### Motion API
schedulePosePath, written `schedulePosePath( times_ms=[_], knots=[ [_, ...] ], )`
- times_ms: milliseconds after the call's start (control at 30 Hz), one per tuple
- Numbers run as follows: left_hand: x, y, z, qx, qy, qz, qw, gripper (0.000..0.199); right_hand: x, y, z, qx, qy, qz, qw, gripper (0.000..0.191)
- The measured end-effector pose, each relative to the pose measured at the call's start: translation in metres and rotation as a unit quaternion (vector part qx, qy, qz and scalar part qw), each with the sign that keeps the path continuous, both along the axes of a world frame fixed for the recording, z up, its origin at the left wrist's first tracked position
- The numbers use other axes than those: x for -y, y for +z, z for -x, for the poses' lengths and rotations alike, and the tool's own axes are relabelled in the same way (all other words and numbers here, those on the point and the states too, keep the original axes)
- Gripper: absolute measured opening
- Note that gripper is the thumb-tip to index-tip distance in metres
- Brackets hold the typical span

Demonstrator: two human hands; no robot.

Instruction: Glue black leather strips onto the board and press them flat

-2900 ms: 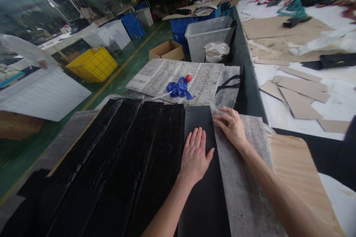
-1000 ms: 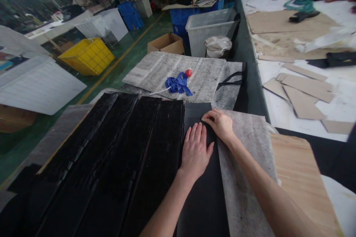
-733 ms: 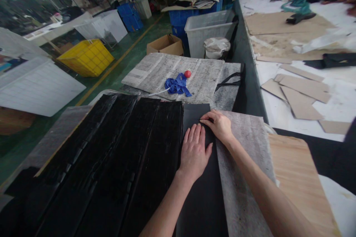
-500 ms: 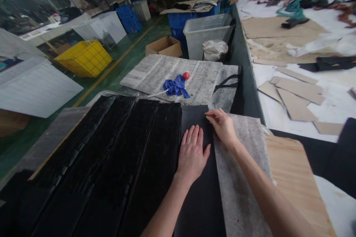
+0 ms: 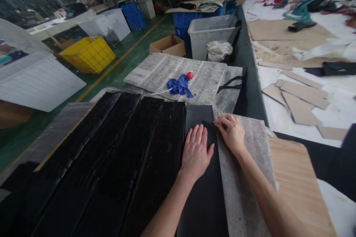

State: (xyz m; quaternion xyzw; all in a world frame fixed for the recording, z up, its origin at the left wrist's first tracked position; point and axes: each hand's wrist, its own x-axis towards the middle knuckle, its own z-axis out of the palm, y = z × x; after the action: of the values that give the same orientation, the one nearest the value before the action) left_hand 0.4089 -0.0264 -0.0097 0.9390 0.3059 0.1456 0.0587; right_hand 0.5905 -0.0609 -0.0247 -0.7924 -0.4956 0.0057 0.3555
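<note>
A long matte black strip [image 5: 204, 200] lies on a grey mottled board [image 5: 241, 192]. My left hand [image 5: 196, 152] rests flat on the strip, palm down, fingers stretched out. At the strip's right edge, near its far end, my right hand [image 5: 229, 131] pinches the edge between thumb and fingertips. Several glossy black strips [image 5: 158, 155] lie side by side to the left, the nearest one along the matte strip's left edge.
Beyond the strips, a blue cloth [image 5: 180, 86] and a red ball [image 5: 190, 75] lie on a grey board [image 5: 203, 66]. A wooden board [image 5: 300, 177] is at the right. Cardboard pieces [image 5: 302, 107] lie on the white table.
My right hand has slid a little nearer along the strip's right edge, still pinching. My left hand stays flat in about the same place. The whole view has shifted slightly.
</note>
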Motion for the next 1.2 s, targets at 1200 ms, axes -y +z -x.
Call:
schedulePosePath(
  times_ms=[1200],
  knots=[
    [0.0017,0.0005,0.0034,-0.021,-0.015,0.011,1.0,0.056,0.0011,-0.0028,-0.0003,-0.027,0.04,-0.032,0.998,0.014]
  ],
)
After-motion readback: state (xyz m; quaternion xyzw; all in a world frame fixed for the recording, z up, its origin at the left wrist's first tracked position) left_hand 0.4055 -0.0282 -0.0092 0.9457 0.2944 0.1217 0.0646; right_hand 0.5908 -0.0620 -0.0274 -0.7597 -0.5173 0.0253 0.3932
